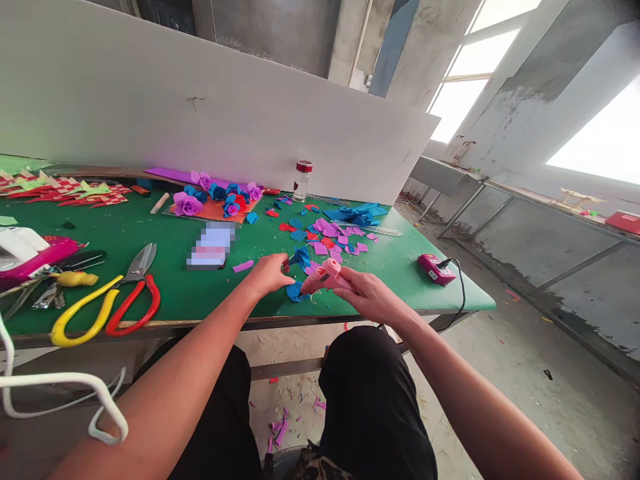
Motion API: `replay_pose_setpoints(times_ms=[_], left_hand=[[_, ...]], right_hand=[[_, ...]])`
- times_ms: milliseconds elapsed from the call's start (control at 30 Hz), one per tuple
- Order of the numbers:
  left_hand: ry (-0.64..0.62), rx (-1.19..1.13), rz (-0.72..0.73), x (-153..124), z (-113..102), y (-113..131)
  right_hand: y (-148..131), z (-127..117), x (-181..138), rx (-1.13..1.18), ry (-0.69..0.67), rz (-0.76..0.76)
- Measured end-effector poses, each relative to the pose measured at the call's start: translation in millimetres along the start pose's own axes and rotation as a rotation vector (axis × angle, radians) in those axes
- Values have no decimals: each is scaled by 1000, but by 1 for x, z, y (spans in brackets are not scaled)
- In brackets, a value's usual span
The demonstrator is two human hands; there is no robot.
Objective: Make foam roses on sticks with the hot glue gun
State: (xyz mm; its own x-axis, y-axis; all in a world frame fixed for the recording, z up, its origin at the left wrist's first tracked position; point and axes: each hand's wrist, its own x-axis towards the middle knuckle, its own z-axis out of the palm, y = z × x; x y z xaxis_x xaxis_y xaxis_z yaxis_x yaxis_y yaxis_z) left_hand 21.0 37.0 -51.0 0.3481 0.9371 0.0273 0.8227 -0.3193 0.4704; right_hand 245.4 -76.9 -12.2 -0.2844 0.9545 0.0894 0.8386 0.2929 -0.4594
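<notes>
My right hand [369, 293] is wrapped round the handle of a pink glue gun [327, 272], its nozzle pointing left and down. The nozzle is close above a round blue paper petal [293, 292]; whether they touch I cannot tell. My left hand [271, 272] is closed, thumb and fingers pinching a blue paper flower [301, 257] just left of the gun. Behind both hands lies a scatter of purple petals [330, 228], with red and blue ones among them. Finished paper roses [188, 203] in purple, blue and red rest on an orange sheet farther left.
Large shears [137, 273] with yellow and red handles lie at the left on the green table [200, 297], near a phone [211, 245]. A glass jar [302, 181] stands at the back. A pink power socket [436, 269] with a black cable sits right. A white board [225, 127] rises behind.
</notes>
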Motion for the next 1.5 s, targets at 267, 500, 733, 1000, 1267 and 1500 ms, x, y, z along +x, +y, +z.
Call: replay_pose_setpoints(times_ms=[267, 500, 733, 1000, 1267, 1500], left_hand=[[3, 4, -3, 1, 0, 0], [-6, 19, -6, 1, 0, -1], [-29, 50, -30, -1, -3, 3], [51, -86, -10, -3, -8, -5], [318, -272, -111, -4, -27, -21], [352, -306, -139, 0, -28, -19]], right_hand=[[0, -3, -2, -51, 19, 15], [8, -5, -6, -51, 74, 16], [18, -22, -15, 318, 93, 63], [21, -13, -24, 557, 119, 54], [-6, 25, -27, -110, 507, -11], [-18, 43, -10, -395, 595, 48]])
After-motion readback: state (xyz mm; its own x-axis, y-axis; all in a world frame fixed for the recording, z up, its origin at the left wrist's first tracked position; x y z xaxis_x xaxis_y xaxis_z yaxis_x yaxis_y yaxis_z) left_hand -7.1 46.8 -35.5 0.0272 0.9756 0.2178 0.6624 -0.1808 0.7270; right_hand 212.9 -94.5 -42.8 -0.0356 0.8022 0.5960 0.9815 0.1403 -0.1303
